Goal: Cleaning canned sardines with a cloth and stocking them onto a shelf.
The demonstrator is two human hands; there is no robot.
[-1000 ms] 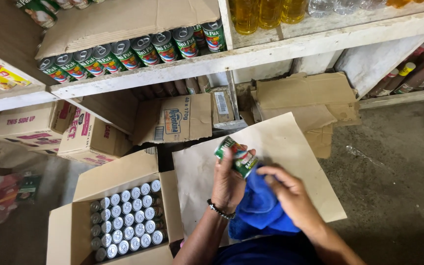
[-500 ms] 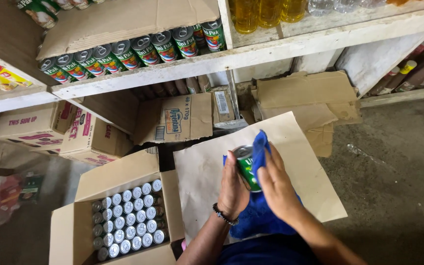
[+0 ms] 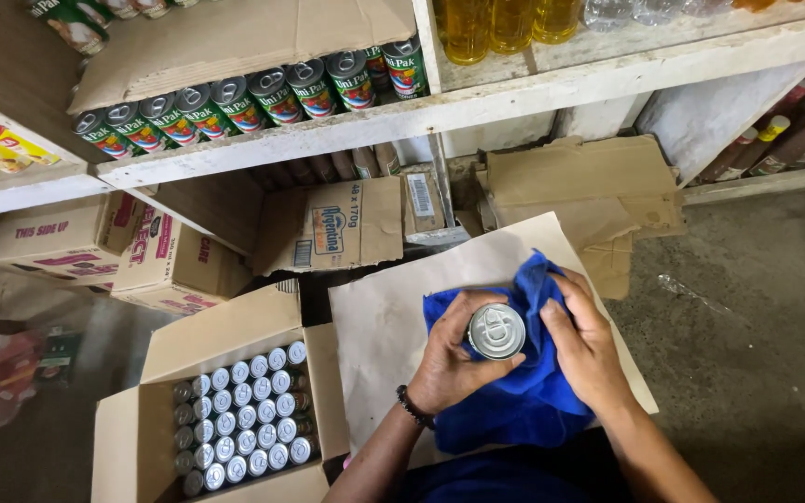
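Note:
My left hand (image 3: 451, 361) grips a small tin can (image 3: 497, 331) upright, its silver ring-pull lid facing the camera. My right hand (image 3: 585, 346) presses a blue cloth (image 3: 524, 401) against the can's right side; the cloth wraps behind and below the can and hides its label. Both hands are over a flat sheet of cardboard (image 3: 393, 326) that lies across my lap. A dark bracelet sits on my left wrist.
An open carton (image 3: 142, 438) packed with several similar cans stands at the lower left. A white shelf (image 3: 477, 98) above holds a row of green-labelled cans (image 3: 253, 93) and bottles of yellow oil (image 3: 491, 23). Cardboard boxes (image 3: 95, 247) and flattened cardboard (image 3: 579, 186) lie beneath it.
The can went from tilted with its green label showing to upright with its lid towards the camera. The cloth moved up around it, and my right hand came against its side.

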